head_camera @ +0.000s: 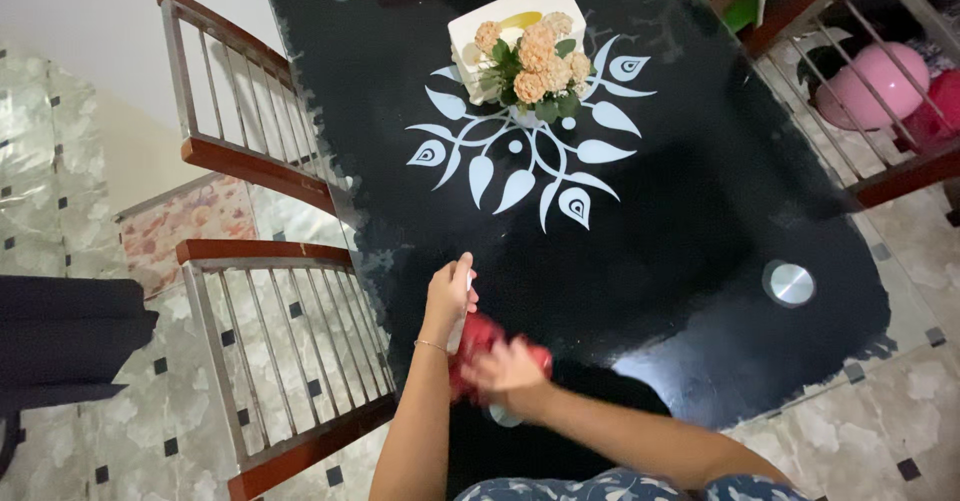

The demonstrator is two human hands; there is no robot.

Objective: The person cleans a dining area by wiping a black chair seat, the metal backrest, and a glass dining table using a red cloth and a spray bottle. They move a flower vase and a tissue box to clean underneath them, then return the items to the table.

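Hands working with a bottle and cloth at the near edge of the black bench (700, 221).
Left hand (447, 296) is gripping a white bottle (458, 329) near the vase (530, 71); right hand (510, 373) is pressing a red cloth (480, 346); bench shows no wiped streaks.

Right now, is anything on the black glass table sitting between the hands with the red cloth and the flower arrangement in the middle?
Nothing visible. The left hand and right hand hold the red cloth at the near edge of the table. Between it and the flowers lies only bare glass with the white leaf pattern.
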